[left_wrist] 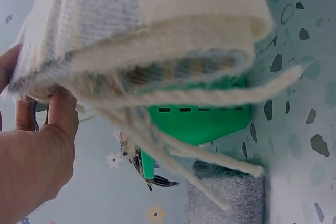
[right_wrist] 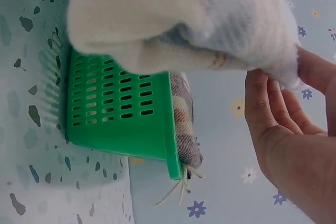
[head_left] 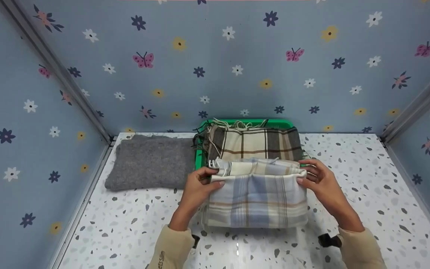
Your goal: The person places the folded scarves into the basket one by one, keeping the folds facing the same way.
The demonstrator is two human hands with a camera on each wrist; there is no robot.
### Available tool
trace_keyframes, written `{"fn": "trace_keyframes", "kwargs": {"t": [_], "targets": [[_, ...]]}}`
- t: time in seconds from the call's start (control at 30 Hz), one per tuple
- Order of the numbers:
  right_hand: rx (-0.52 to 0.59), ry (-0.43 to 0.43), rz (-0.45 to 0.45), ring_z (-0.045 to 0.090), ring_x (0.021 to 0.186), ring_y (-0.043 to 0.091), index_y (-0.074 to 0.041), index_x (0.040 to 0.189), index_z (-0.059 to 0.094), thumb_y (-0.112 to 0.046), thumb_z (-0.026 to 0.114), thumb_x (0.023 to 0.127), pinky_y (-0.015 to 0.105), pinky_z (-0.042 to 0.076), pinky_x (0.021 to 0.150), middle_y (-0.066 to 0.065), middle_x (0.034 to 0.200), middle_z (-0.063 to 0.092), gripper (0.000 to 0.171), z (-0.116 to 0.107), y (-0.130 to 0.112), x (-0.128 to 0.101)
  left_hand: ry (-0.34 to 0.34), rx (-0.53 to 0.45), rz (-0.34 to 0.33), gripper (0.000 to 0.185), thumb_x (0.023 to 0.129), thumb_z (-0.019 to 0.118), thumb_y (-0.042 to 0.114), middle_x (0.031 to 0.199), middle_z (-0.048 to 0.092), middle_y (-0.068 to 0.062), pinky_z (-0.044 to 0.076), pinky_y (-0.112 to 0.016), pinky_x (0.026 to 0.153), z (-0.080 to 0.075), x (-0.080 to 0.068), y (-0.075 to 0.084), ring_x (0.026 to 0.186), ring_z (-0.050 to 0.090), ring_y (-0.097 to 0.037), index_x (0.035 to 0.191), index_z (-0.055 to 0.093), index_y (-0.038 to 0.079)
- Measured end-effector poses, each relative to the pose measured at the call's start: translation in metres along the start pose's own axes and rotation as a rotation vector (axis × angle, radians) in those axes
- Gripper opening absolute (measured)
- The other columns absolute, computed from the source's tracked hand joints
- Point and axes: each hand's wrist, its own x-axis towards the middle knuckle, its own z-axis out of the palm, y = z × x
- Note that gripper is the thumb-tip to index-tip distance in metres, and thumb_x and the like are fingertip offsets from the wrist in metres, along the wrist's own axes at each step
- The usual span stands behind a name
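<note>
Lying crosswise, folded scarf [head_left: 256,196] long axis L-R, fringe up.

Staged booth: flowered wallpaper walls [head_left: 215,67], terrazzo tabletop [head_left: 368,194].

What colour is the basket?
Green basket, clearest in the right wrist view.
</note>
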Motion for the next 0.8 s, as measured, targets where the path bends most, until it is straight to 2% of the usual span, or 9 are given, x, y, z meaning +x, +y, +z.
{"fn": "trace_keyframes", "kwargs": {"t": [0.43,0.8], "targets": [[-0.017,0.03,-0.041,0.071,0.11,0.008,0.002,0.148,0.048,-0.003,0.07,0.101,0.026,0.057,0.086,-0.01,0.12,0.07,0.053,0.0,-0.006,0.009,0.017,0.025,0.046,0.028,0.089,0.079,0.0,0.12,0.072,-0.01,0.053,-0.03,0.077,-0.001,0.009,0.008,0.092,0.065,-0.016,0.115,0.071,-0.005],[-0.018,0.055,-0.075,0.071,0.106,0.01,0.003,0.145,0.052,0.001,0.07,0.1,0.026,0.058,0.083,-0.01,0.119,0.071,0.049,-0.001,-0.01,0.02,0.04,-0.011,0.065,0.026,0.086,0.079,-0.004,0.112,0.073,-0.01,0.053,-0.028,0.076,0.0,0.02,0.012,0.087,0.066,-0.014,0.111,0.071,-0.007]]}}
